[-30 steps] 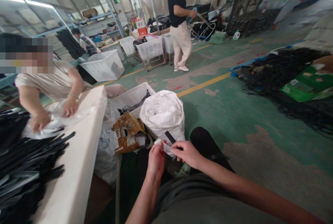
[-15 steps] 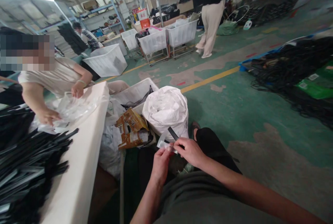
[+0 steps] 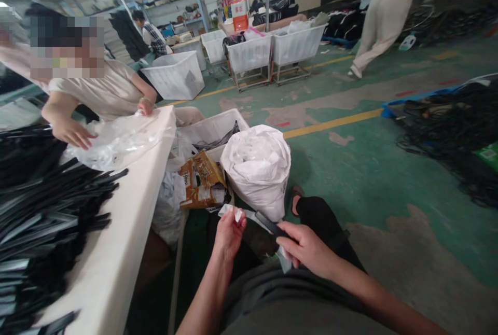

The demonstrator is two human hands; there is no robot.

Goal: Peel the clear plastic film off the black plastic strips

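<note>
Over my lap, my right hand [image 3: 309, 248] is closed around a flat black strip [image 3: 268, 223], whose end points up and to the left. A translucent piece of plastic film [image 3: 286, 261] hangs below that hand's fingers. My left hand [image 3: 229, 234] is lower left of the strip's tip, its fingers pinching a whitish piece of film [image 3: 226, 211]. A pale band runs from near the left fingers toward the strip; whether it is one piece with the film I cannot tell. A white woven sack [image 3: 259, 169] stands just beyond my hands.
Left is a pale table [image 3: 143, 205] bearing many black strips [image 3: 50, 210]. A co-worker's hand [image 3: 75, 130] rests on clear plastic [image 3: 112, 143] there. A torn brown carton [image 3: 202, 182] and white bin [image 3: 218, 130] stand beside the sack. Black cords [image 3: 451, 133] lie right.
My hands have moved apart: the left went left with whitish film, the right went right and down with the black strip. The view has shifted; a walking person is farther right.
</note>
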